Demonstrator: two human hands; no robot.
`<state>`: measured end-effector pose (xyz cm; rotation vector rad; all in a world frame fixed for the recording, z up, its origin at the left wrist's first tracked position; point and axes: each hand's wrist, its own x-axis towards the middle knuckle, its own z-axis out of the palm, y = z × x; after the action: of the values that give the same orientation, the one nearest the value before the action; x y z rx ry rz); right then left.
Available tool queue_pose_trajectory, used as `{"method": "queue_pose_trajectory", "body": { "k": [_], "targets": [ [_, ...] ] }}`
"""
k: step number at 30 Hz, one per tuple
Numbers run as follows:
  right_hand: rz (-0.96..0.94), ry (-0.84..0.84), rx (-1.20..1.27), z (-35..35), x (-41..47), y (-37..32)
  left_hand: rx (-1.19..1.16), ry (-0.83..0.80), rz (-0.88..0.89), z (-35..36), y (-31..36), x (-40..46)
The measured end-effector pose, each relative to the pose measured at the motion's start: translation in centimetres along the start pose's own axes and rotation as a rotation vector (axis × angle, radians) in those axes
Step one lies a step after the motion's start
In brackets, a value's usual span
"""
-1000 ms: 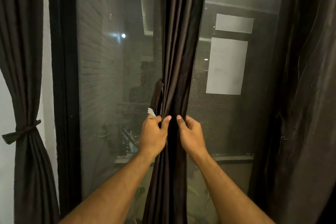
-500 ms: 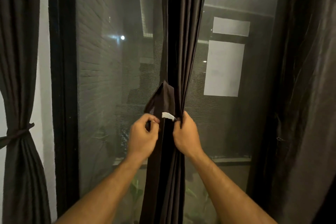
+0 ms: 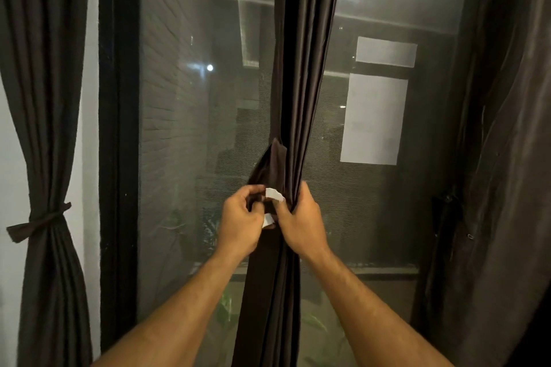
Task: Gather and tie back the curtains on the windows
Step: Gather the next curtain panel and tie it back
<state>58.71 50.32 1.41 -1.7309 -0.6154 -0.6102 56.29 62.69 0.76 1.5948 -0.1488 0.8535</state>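
A dark brown curtain (image 3: 307, 74) hangs gathered into a narrow bundle in front of the middle of the window. My right hand (image 3: 301, 219) grips the bundle at chest height. A dark fabric tie-back strap (image 3: 269, 170) with white tabs (image 3: 273, 194) comes round the bundle's left side. My left hand (image 3: 240, 222) pinches the strap end just left of the bundle, its fingers curled. The two hands nearly touch.
A second dark curtain (image 3: 44, 98) at the far left is cinched by its own tie (image 3: 44, 219). A loose dark curtain (image 3: 507, 158) fills the right edge. The black window frame (image 3: 119, 128) stands left of the glass (image 3: 193, 128), which reflects a ceiling light.
My left hand let go of the bundle and drew the strap with its white tabs round to the front. My right hand stayed on the gathered curtain.
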Motion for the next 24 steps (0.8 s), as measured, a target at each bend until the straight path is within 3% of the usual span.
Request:
{"method": "queue_pose_trajectory", "body": {
  "k": [8,13,17,21,24],
  "targets": [
    [-0.085,0.102,-0.161,-0.1,-0.3,-0.9,-0.098,0.055,-0.047,-0.7,0.6,0.5],
    [-0.036,0.104,0.152,-0.5,-1.6,-2.0,0.082,0.185,0.006,-1.9,1.0,2.8],
    [0.033,0.114,0.447,-0.2,-2.1,-2.9,0.037,0.114,-0.148,-1.5,2.8,4.4],
    [0.150,-0.009,0.674,-0.2,-1.8,-3.5,-0.386,-0.122,-0.330,-0.7,5.2,5.3],
    [0.153,-0.110,0.625,-0.6,-1.1,-3.9,-0.412,-0.239,-0.352,-0.5,3.7,5.6]
  ]
}}
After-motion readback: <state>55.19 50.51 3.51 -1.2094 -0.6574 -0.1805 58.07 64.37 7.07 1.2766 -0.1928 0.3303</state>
